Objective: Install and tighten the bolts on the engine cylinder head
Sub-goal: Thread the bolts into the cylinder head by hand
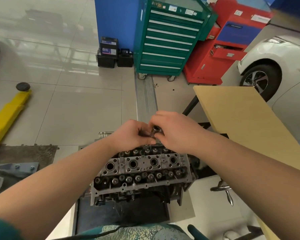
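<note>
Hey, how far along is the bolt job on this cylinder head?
Early, it seems. Done: the cylinder head sits on the block. In hand: both hands, left hand and right hand, hold a socket tool over its far edge. Left: I cannot tell which bolts are seated, so tightening seems mostly ahead.

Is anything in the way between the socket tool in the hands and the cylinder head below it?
Nothing visible. Both the left hand and right hand grip the socket tool directly above the far edge of the cylinder head, with open space beneath.
</note>
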The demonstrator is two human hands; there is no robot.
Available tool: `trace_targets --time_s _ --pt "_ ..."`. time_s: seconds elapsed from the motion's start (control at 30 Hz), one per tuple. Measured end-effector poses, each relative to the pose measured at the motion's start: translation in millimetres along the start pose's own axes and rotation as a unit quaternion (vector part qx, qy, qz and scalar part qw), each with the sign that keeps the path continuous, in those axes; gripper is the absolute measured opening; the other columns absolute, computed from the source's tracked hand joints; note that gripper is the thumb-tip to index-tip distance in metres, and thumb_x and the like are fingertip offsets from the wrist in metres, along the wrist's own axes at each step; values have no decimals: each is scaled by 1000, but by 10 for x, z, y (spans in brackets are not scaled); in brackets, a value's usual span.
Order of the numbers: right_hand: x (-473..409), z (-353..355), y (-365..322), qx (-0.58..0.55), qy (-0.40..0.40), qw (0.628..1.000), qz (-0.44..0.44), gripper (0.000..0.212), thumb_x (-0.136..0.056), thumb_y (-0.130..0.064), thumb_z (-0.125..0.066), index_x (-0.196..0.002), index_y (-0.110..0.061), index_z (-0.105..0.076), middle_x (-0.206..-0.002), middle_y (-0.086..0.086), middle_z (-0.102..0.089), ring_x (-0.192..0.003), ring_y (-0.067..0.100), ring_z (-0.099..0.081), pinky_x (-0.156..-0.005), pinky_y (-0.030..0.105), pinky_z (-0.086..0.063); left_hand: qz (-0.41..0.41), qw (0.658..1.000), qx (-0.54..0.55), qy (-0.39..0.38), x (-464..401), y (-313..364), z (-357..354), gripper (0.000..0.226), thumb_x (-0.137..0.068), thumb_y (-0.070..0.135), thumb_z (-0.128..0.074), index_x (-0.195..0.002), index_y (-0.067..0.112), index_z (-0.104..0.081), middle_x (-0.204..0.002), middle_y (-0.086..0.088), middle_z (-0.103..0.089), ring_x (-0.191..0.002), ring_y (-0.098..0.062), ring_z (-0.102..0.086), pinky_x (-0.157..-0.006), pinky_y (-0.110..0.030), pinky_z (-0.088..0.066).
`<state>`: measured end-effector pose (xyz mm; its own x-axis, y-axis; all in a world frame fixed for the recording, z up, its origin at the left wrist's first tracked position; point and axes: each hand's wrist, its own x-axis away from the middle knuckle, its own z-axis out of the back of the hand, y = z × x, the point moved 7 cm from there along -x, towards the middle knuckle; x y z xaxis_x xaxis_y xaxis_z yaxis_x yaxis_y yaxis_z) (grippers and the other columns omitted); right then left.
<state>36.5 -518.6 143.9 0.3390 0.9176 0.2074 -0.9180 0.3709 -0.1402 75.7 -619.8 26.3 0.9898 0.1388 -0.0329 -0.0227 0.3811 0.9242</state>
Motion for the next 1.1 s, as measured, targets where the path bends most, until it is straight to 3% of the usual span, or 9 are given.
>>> trace_targets --time_s 0.1,0.2,0.37,0.53,0.63,0.73,0.93,1.03,1.1 --pt "-28 -46 50 51 -3 997 -53 33 -102 -52 -55 -108 -21 -65 -100 -1 -63 -94 25 -62 -78 43 -54 0 1000 18 -17 30 36 -35 20 -79 34 -92 -92 35 -77 -91 4 -79 -91 -19 -75 -90 -43 -60" --pt "-65 -45 127 84 4 991 -101 55 -96 -75 -45 -100 -23 -63 -94 0 -63 -87 25 -61 -70 41 -52 0 999 17 34 29 23 -4 30 -74 29 -95 -84 41 -70 -80 14 -73 -75 -2 -67 -70 -19 -54" --pt "-6 -86 23 20 -52 998 -34 24 -99 -40 -62 -116 -23 -58 -108 -2 -60 -100 25 -61 -79 44 -54 2 1000 25 17 64 4 8 26 -84 18 -89 -89 37 -72 -85 18 -77 -80 1 -71 -77 -15 -53" --pt "-39 -47 44 151 -19 983 -101 56 -97 -76 -38 -88 -23 -52 -80 -3 -52 -72 22 -52 -55 34 -38 -7 999 -4 36 95 97 16 27 -75 30 -91 -88 43 -72 -87 21 -75 -81 1 -70 -72 -13 -51" --pt "8 -98 -89 79 -50 996 -1 34 -99 -50 -61 -120 -24 -52 -110 -5 -55 -95 22 -60 -73 42 -53 14 998 16 61 77 57 40 18 -76 23 -90 -82 29 -75 -81 14 -76 -71 -3 -70 -67 -17 -54" --pt "36 -101 -89 41 -72 996 16 21 -99 -19 -65 -118 -19 -57 -113 -1 -54 -100 24 -59 -83 43 -53 -7 999 9 47 98 71 33 15 -81 16 -89 -83 19 -75 -82 6 -76 -75 -11 -73 -74 -24 -61" --pt "-15 -72 -44 101 -25 992 -76 50 -97 -70 -50 -96 -21 -59 -91 -1 -56 -86 23 -57 -68 38 -45 -57 998 -15 32 128 238 -34 31 -76 35 -85 -87 57 -66 -81 24 -71 -72 0 -65 -66 -12 -48" --pt "47 -55 -120 32 -17 999 -3 31 -97 -35 -69 -122 -21 -57 -114 -3 -53 -97 20 -59 -77 38 -54 -17 995 41 88 117 100 28 30 -74 35 -88 -94 39 -67 -88 0 -76 -82 -19 -73 -77 -34 -61" --pt "61 -48 -82 23 -17 1000 7 28 -96 -18 -68 -121 -19 -57 -113 -2 -52 -95 21 -58 -75 37 -52 10 994 70 85 122 -5 16 34 -78 22 -93 -98 32 -68 -92 -2 -77 -87 -18 -75 -83 -30 -61"
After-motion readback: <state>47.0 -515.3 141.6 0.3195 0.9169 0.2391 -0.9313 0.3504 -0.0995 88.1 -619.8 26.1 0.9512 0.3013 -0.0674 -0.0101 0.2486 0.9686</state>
